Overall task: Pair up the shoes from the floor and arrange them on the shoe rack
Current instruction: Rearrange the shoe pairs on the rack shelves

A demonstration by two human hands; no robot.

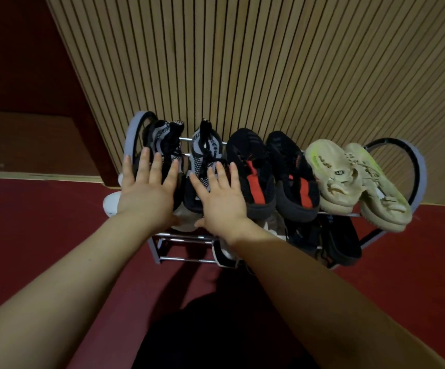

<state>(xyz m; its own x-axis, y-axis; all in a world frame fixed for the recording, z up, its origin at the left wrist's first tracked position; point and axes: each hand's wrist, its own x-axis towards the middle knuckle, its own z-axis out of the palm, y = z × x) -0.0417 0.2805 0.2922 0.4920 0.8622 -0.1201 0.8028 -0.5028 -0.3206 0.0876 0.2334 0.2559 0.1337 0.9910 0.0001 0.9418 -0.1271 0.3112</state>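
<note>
Both hands are flat with fingers spread, gripping nothing: the left hand (146, 193) lies over the near end of the left grey-and-black sneaker (162, 145), the right hand (220, 201) over its mate (205, 158). On the shoe rack (418, 171) top tier, the black-and-red pair (272, 171) sits in the middle, the cream pair (354, 182) at the right

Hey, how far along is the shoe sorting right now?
Mostly done, it seems. The top shelf of the shoe rack holds three pairs: the grey-and-black pair, the black-and-red pair and the beige pair. More shoes sit on the lower shelf. The left hand and right hand lie open over the grey-and-black pair. No loose shoes show on the floor in view.
</note>
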